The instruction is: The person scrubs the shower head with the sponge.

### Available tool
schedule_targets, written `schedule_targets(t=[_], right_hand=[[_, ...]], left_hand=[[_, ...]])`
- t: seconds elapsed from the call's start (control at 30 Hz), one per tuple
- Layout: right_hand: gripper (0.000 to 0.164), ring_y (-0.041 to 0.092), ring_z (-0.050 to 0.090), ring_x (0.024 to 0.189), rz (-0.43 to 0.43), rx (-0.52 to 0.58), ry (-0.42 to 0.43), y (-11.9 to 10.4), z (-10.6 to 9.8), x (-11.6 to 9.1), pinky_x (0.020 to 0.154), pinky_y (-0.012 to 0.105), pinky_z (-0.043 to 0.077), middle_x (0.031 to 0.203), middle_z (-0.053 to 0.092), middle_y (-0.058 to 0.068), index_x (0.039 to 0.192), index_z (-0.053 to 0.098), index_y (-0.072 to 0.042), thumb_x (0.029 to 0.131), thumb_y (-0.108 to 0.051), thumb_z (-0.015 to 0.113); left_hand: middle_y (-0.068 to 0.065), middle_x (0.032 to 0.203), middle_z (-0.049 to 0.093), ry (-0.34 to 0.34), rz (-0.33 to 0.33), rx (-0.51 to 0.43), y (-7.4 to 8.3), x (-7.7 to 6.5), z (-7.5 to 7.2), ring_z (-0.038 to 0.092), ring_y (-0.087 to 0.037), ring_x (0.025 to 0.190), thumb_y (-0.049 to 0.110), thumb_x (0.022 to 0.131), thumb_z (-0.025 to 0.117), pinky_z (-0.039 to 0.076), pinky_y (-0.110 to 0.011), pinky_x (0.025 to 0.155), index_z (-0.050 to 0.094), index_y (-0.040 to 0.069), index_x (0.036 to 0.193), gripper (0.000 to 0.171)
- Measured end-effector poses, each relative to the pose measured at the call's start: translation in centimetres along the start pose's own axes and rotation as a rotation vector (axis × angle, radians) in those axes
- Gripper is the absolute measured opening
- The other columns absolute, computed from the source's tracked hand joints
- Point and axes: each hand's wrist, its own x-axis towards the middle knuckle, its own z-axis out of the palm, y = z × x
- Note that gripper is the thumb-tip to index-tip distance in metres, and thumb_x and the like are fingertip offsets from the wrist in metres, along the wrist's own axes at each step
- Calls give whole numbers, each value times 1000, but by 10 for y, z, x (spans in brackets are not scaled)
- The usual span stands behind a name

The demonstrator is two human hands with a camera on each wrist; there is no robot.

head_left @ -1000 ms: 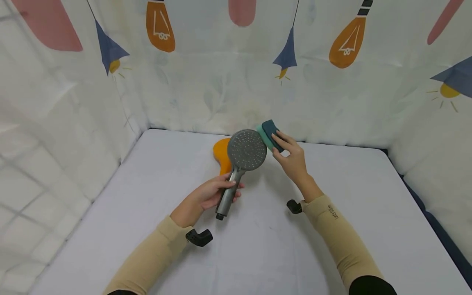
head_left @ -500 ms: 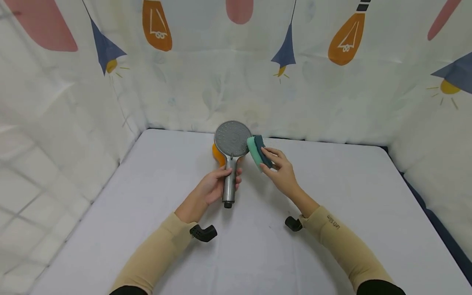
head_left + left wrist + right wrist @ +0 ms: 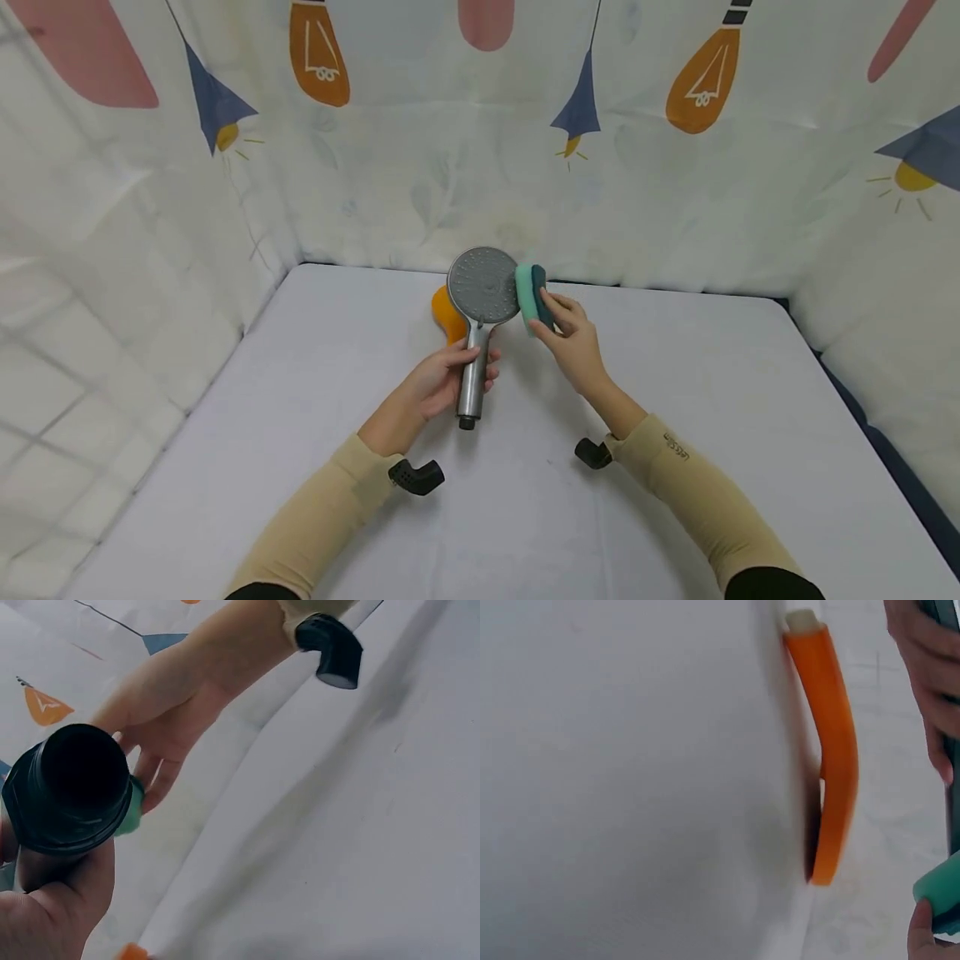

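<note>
My left hand (image 3: 438,379) grips the handle of a grey shower head (image 3: 483,285), its round nozzle face turned toward the head camera. In the left wrist view the dark threaded end of the shower head (image 3: 82,780) points at the camera. Between thumb and fingers, my right hand (image 3: 573,342) pinches a sponge (image 3: 534,298) with a light green layer and a dark teal layer. The light green side sits right at the right rim of the shower head. Behind the shower head lies an orange shower head (image 3: 447,313), partly hidden; its curved side shows in the right wrist view (image 3: 832,750).
A white-covered table (image 3: 525,517) spreads under both arms. Patterned cloth walls (image 3: 450,167) rise at its back and sides. Black wrist camera mounts (image 3: 416,477) stick out from the beige sleeves (image 3: 697,492).
The shower head has gone from leaning right to nearly upright, shifting left, then slightly right again. The sponge has moved left and down, then slightly up, staying by the rim.
</note>
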Motion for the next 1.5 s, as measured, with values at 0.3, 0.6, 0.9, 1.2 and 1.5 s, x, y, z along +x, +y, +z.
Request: schedule_targets(t=[0.3,0.6,0.9,1.2,1.5], right_hand=[[51,48,50,129,-632,-544,-72,11,9,-24,94,54,53,142,47,24,132,68,-1,83,7,81],[56,56,50,123,-897,-718,-95,12,-20,-8,86,69,50,135,54,26,120,75,-2,68,16,86],[52,54,50,127,-940,-699,-193,4,-9,-10,94,62,51,137,55,24,122,75,-6,73,8,86],[59,51,52,124,-997,-749,-246,12,-38,-4,87,63,53,135,56,23,122,75,-7,68,10,89],[58,52,50,127,-1070,-722,-332,8,-33,-5,92,62,52,138,56,20,130,70,-12,77,7,83]], left_hand=[[-8,115,59,3,34,0,7,-2,3,66,-18,88,9,112,31,58,-30,82,13,3,160,52],[-8,115,57,-20,-7,-3,4,-9,5,64,-17,85,9,112,31,57,-28,80,21,4,159,48],[-10,122,55,-59,-34,161,-5,-6,5,65,-14,88,10,111,33,55,-27,82,15,9,163,55],[-9,119,56,-54,-30,122,0,-13,1,64,-15,86,9,111,32,55,-26,82,17,2,160,52],[-7,119,57,-110,-30,116,-8,-15,-1,64,-14,87,9,110,30,55,-27,83,14,0,159,52]])
